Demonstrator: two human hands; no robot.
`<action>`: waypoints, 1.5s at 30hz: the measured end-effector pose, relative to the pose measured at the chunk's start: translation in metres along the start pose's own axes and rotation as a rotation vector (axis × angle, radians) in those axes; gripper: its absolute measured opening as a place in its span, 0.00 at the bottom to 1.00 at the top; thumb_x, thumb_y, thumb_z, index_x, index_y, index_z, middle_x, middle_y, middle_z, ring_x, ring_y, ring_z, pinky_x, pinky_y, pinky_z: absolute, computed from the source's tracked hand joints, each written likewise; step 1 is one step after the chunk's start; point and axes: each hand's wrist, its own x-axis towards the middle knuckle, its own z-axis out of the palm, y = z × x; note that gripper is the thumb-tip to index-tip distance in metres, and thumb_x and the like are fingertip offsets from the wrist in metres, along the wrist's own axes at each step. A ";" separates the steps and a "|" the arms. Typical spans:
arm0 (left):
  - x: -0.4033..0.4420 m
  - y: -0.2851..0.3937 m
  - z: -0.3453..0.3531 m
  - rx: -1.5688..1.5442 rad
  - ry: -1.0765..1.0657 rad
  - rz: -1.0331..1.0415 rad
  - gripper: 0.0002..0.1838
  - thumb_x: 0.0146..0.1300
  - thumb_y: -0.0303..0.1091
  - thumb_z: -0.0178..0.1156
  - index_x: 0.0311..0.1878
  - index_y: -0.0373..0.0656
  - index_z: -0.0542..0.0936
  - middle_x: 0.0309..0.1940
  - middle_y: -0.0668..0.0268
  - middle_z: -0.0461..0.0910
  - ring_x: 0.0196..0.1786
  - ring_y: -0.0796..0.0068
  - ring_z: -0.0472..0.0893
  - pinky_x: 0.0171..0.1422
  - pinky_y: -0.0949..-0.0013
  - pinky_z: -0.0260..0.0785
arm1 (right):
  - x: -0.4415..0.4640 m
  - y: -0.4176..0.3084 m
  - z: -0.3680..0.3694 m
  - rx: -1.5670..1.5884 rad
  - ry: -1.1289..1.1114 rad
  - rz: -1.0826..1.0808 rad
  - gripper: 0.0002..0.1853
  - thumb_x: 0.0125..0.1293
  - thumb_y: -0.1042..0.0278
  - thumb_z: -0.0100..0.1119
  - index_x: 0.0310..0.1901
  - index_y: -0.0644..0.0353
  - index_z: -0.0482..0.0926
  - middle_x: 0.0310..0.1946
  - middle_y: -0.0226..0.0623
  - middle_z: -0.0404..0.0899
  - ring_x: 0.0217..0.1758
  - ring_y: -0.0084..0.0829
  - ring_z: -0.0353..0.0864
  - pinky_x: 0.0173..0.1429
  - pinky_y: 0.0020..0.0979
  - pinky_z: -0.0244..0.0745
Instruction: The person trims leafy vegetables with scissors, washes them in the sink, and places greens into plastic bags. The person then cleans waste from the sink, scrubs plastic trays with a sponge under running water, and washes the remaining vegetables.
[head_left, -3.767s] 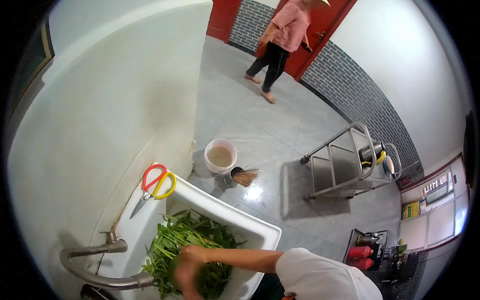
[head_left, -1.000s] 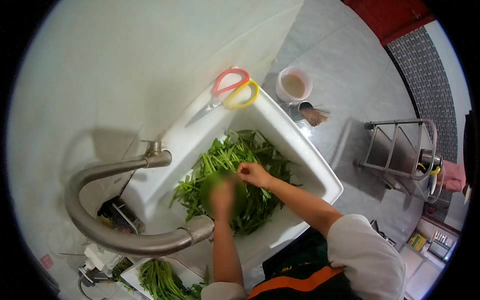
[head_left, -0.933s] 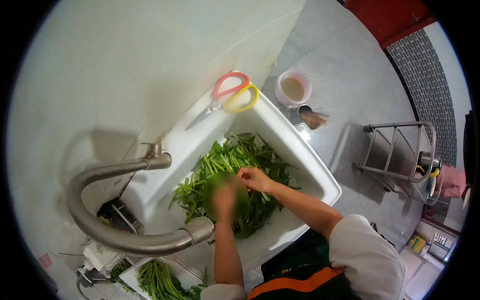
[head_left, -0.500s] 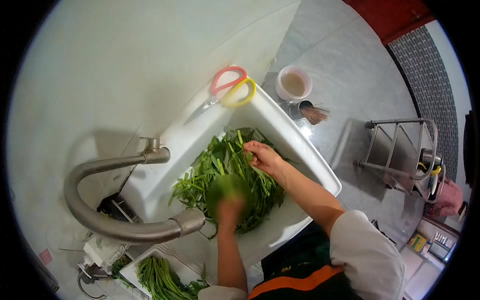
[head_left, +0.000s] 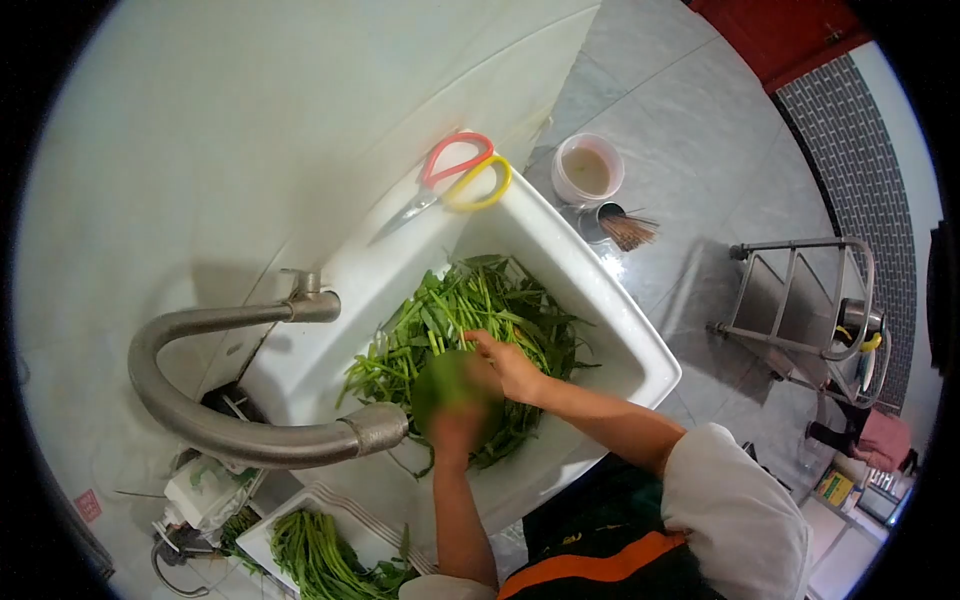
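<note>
A heap of leafy greens with long stems (head_left: 440, 315) lies in the white sink (head_left: 625, 345). My right hand (head_left: 512, 372) is low over the middle of the heap, its visible fingers curled around green stems. Close beside it, my left hand (head_left: 456, 425) is among the greens at the near side. A round blur covers its fingers, and some green shows just above them. Scissors with one red and one yellow handle (head_left: 465, 175) rest on the sink's far corner.
A curved metal faucet (head_left: 160, 400) arches over the sink's left side. At lower left, a white tray (head_left: 262, 545) holds more green stems (head_left: 320, 550). On the floor are a bucket of cloudy liquid (head_left: 588, 170), a can of thin sticks (head_left: 628, 230) and a metal cart (head_left: 800, 300).
My right hand has moved down and slightly left, from the upper part of the heap to beside my left hand. My left hand stays in nearly the same place.
</note>
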 end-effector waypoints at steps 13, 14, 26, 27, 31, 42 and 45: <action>-0.013 0.026 -0.009 -0.098 -0.077 0.031 0.07 0.53 0.30 0.56 0.34 0.38 0.75 0.17 0.69 0.72 0.14 0.87 0.60 0.17 0.82 0.48 | 0.037 -0.010 -0.033 0.076 -0.140 0.539 0.31 0.57 0.40 0.41 0.41 0.65 0.74 0.19 0.37 0.74 0.20 0.26 0.72 0.29 0.26 0.69; -0.012 0.024 -0.009 -0.103 -0.083 0.027 0.08 0.53 0.31 0.56 0.35 0.37 0.75 0.18 0.69 0.72 0.14 0.88 0.60 0.17 0.82 0.49 | 0.033 -0.022 -0.032 0.054 -0.297 0.552 0.36 0.54 0.35 0.40 0.45 0.65 0.72 0.24 0.38 0.76 0.25 0.25 0.73 0.32 0.26 0.70; -0.015 0.002 -0.016 -0.067 -0.095 0.012 0.06 0.55 0.31 0.54 0.33 0.39 0.74 0.20 0.71 0.70 0.20 0.86 0.63 0.22 0.79 0.52 | 0.063 0.003 -0.028 -0.037 0.288 0.013 0.12 0.56 0.71 0.50 0.43 0.59 0.71 0.40 0.38 0.71 0.32 0.31 0.72 0.38 0.27 0.67; -0.015 0.005 -0.016 -0.132 -0.084 0.005 0.06 0.56 0.31 0.54 0.33 0.39 0.74 0.19 0.71 0.70 0.20 0.86 0.63 0.23 0.79 0.52 | 0.064 -0.004 -0.033 -0.243 0.189 0.024 0.23 0.55 0.64 0.52 0.52 0.58 0.62 0.44 0.47 0.68 0.38 0.40 0.72 0.42 0.33 0.68; -0.013 0.018 -0.014 -0.115 -0.051 0.002 0.07 0.57 0.33 0.53 0.32 0.40 0.73 0.17 0.72 0.69 0.18 0.85 0.62 0.22 0.78 0.50 | 0.062 0.017 -0.006 -0.520 -0.063 -0.004 0.34 0.53 0.53 0.53 0.57 0.58 0.52 0.44 0.56 0.67 0.43 0.44 0.72 0.44 0.40 0.68; 0.031 0.034 -0.002 0.051 0.129 0.169 0.17 0.61 0.43 0.46 0.44 0.39 0.70 0.43 0.62 0.70 0.48 0.71 0.69 0.55 0.68 0.56 | 0.037 -0.012 -0.002 -0.288 -0.192 -0.089 0.11 0.58 0.61 0.48 0.28 0.60 0.73 0.22 0.44 0.74 0.25 0.44 0.73 0.29 0.38 0.68; 0.027 0.030 0.015 -0.057 0.078 0.209 0.17 0.61 0.41 0.46 0.47 0.39 0.65 0.38 0.64 0.71 0.42 0.72 0.70 0.52 0.69 0.58 | 0.036 -0.029 -0.014 -0.374 -0.302 -0.193 0.09 0.57 0.63 0.49 0.30 0.61 0.73 0.22 0.44 0.73 0.24 0.42 0.73 0.28 0.34 0.68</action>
